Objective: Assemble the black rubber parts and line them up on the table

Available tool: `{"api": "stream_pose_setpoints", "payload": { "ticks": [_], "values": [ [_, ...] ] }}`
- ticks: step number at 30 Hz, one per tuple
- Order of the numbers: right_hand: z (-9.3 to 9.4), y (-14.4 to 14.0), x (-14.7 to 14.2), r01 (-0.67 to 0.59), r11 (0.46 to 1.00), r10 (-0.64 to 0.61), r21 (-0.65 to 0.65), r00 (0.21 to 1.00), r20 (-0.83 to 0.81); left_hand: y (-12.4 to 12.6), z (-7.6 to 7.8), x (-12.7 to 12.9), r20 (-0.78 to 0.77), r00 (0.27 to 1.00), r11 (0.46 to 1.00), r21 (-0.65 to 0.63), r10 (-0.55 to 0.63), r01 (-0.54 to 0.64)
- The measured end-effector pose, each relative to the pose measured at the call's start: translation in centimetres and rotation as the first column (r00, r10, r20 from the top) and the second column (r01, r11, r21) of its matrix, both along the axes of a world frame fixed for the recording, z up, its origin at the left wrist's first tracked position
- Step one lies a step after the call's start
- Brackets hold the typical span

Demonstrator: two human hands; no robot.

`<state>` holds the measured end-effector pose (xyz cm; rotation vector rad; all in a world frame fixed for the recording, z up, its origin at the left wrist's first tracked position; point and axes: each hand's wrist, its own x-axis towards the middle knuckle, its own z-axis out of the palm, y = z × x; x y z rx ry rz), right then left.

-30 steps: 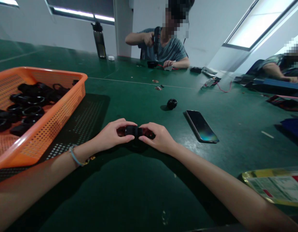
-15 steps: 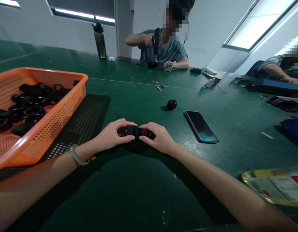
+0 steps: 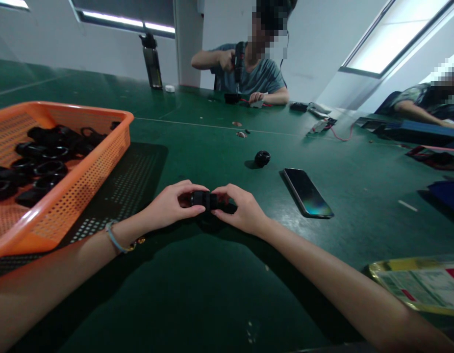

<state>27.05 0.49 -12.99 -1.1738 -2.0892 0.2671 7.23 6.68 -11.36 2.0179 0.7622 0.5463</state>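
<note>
Between my two hands is a black cylindrical fitting [image 3: 201, 198], lying sideways just above the green table; parts of it are hidden by my fingers. My left hand [image 3: 173, 201] is closed round its left end, thumb below and fingers above. From the other side, the thumb and fingers of my right hand [image 3: 243, 207] curl about its narrower right end. A small round black part [image 3: 262, 158] lies on the table beyond my right hand. To the left, an orange basket [image 3: 98, 169] holds several black rings and fittings [image 3: 52, 153].
A phone [image 3: 308, 193] lies right of my right hand. Near my right forearm is a yellow-edged package [image 3: 418, 284]. Across the table [image 3: 197, 132], a co-worker [image 3: 264, 78] holds a power drill [image 3: 239, 61]; a bottle [image 3: 152, 62] stands at the back. Another person [image 3: 418, 100] sits far right.
My right hand's fingers have loosened and shifted slightly on the fitting, showing more of its right part. My left hand stays in place.
</note>
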Motion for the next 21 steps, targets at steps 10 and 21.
{"api": "stream_pose_setpoints", "payload": {
  "ticks": [10,21],
  "values": [
    [0.20,-0.01,0.03,-0.006,1.000,0.006,-0.022,1.000,0.011,0.07,-0.13,0.00,0.010,1.000,1.000,-0.012,-0.008,0.008],
    [0.17,0.06,-0.02,-0.010,0.999,0.010,-0.050,1.000,0.006,-0.05,-0.03,0.04,-0.001,1.000,1.000,-0.005,-0.008,0.008]
  ]
}}
